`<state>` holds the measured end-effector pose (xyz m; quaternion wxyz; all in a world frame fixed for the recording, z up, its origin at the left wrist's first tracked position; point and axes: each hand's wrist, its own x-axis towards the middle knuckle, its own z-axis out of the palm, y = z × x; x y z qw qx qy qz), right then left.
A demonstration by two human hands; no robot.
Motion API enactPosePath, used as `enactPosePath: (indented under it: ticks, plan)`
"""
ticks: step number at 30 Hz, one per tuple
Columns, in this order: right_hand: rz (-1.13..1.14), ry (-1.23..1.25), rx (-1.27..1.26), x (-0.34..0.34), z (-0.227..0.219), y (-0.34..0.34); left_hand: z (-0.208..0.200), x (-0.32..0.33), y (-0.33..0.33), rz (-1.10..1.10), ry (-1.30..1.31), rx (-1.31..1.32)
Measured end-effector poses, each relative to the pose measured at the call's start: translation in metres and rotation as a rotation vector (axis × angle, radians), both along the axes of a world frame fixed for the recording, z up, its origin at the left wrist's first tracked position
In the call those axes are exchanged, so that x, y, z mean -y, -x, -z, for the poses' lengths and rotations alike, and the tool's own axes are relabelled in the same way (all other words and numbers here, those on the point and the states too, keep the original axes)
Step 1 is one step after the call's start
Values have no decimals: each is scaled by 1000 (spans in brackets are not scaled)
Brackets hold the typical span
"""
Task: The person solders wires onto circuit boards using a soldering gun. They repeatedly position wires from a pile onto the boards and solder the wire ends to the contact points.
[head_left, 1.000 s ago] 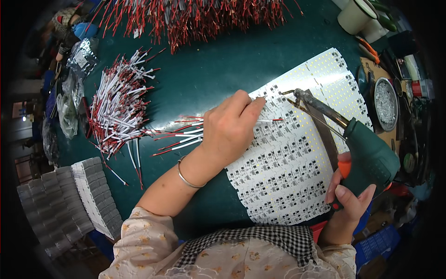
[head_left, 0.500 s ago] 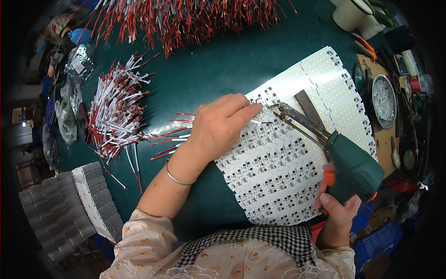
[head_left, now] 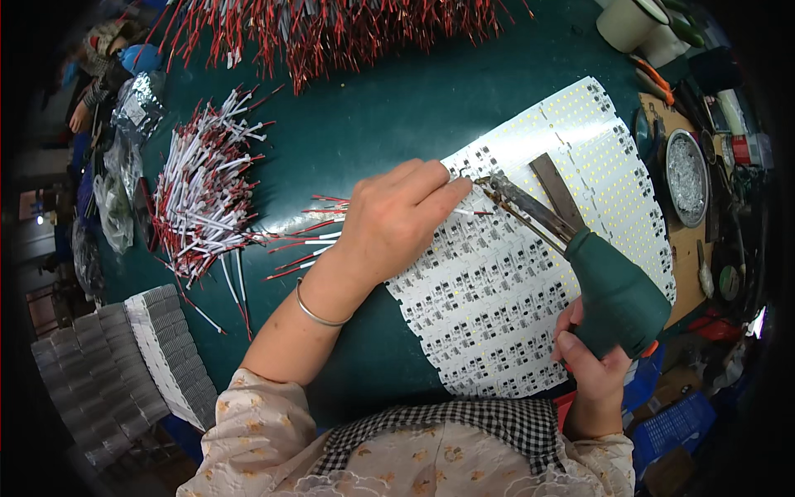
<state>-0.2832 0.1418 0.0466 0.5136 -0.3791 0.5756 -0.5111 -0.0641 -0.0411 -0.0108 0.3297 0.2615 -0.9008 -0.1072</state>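
My left hand [head_left: 397, 217] is closed in a pinch over the upper left part of a white circuit board sheet [head_left: 476, 364]. Thin red and white wires [head_left: 319, 238] stick out on its left side, and one short wire end [head_left: 472, 212] shows past its fingers. My right hand [head_left: 590, 358] is wrapped round the handle of a green soldering gun [head_left: 617, 290]. The gun's tip [head_left: 482, 182] is just right of my left fingertips, over the small black parts on the sheet. Whether it touches the board I cannot tell.
A dark flat bar [head_left: 555, 189] lies on the sheet. Left is a pile of red and white wires [head_left: 207, 190], with a larger wire bundle [head_left: 331, 33] at the back. Stacked strips [head_left: 108, 364] stand at lower left. At right are a metal bowl [head_left: 687, 178] and orange-handled pliers [head_left: 654, 79].
The soldering gun and my right hand have shifted slightly left, bringing the tip closer to my left fingertips. The gun's orange trigger, seen before, is now hidden. My left hand has barely moved.
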Motion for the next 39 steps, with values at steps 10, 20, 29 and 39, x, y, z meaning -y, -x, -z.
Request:
enactPosePath:
  ticks: [10, 20, 29, 39]
  plan:
    - [155, 79, 70, 13, -25, 18, -4, -2, 0, -22, 20, 34]
    - [63, 6, -125, 12, -71, 57, -33, 0, -4, 26, -77, 55]
    - [207, 100, -1, 29, -35, 23, -50, -3, 12, -253, -261, 121]
    - [166, -27, 143, 25, -24, 19, -18, -5, 17, -225, 8, 51]
